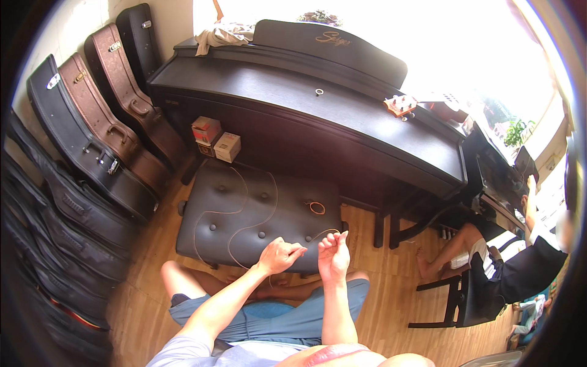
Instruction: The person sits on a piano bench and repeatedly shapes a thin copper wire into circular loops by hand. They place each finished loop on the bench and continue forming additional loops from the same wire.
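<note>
I sit cross-legged on a wooden floor in front of a dark padded piano bench (214, 235). My left hand (280, 255) pinches a thin wire-like instrument string (235, 211) that loops out over the bench top. My right hand (333, 255) is raised beside it, fingers curled on the same string near its end. The stretch between my hands is short and curved. A small coiled string (316, 207) lies on the bench's right side.
A closed dark digital piano (306, 116) stands behind the bench, with a small ring and a small stringed instrument's headstock (400, 106) on it. Several guitar cases (104, 134) line the left wall. Two small boxes (215, 139) sit behind the bench. Another person (520, 263) sits at right.
</note>
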Tool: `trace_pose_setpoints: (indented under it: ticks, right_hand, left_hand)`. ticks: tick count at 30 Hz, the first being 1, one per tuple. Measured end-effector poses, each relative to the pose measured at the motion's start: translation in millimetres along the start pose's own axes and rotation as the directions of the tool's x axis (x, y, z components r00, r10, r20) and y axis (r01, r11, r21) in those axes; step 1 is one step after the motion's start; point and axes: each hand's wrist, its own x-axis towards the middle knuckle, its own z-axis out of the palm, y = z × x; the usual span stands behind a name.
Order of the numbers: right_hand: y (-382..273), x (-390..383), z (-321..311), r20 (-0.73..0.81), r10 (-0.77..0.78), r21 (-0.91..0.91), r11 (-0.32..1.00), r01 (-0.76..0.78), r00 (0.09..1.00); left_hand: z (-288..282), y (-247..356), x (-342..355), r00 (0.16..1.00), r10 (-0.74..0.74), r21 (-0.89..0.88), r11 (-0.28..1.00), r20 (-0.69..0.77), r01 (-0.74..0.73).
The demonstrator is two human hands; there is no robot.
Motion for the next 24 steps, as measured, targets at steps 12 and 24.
trace_pose_setpoints:
  ticks: [12,24]
  right_hand:
    - [6.6,25.0,1.0,0.713,0.323,-0.435,-0.491,0.754,0.622]
    - [-63.3,31.7,22.0,-0.094,0.763,-0.981,-0.181,0.072,0.640]
  left_hand:
    - [7.2,-14.1,-4.4,0.993,0.097,0.069,0.993,-0.074,-0.092]
    - [4.9,-15.3,-3.5,1.000,0.005,-0.099,0.995,0.015,-0.003]
